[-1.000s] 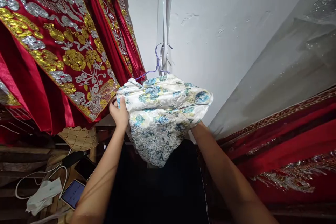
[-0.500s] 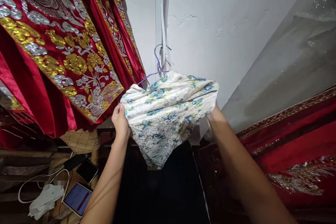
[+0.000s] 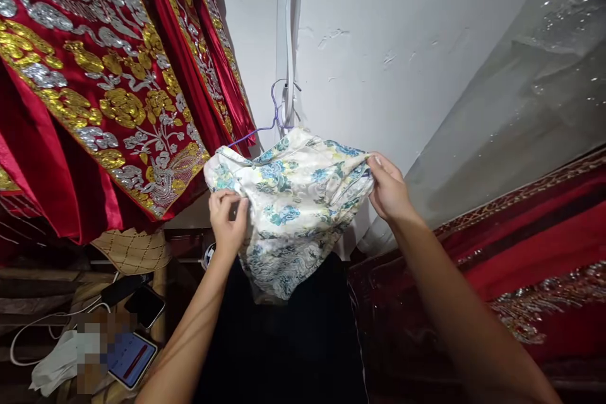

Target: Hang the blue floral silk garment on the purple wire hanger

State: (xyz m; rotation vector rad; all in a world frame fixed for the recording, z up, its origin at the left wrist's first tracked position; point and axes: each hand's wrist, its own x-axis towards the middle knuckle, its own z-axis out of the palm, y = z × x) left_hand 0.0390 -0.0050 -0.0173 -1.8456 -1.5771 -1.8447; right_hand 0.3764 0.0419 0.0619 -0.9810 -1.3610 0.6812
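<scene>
A white garment with blue and yellow-green flowers, which looks like a blouse (image 3: 293, 202), hangs creased on a purple wire hanger (image 3: 250, 134). The hanger's hook is at a pale vertical rail by the wall. My left hand (image 3: 228, 221) is at the blouse's left side, thumb and fingertips drawn together on the cloth below the shoulder. At the other side, my right hand (image 3: 391, 189) pinches the right sleeve edge between thumb and fingers. Most of the hanger is hidden inside the blouse.
Red embroidered garments (image 3: 127, 107) hang on the left. At the lower left lie a lit phone (image 3: 132, 360), a dark phone (image 3: 146, 306), a white cable (image 3: 28, 334) and tissue (image 3: 57, 363). Clear plastic sheeting (image 3: 511, 107) and red sequinned cloth (image 3: 544, 252) are on the right.
My right hand has come out from behind the blouse and now grips its right edge. My left hand has shifted inward from the left edge. The view has turned slightly right.
</scene>
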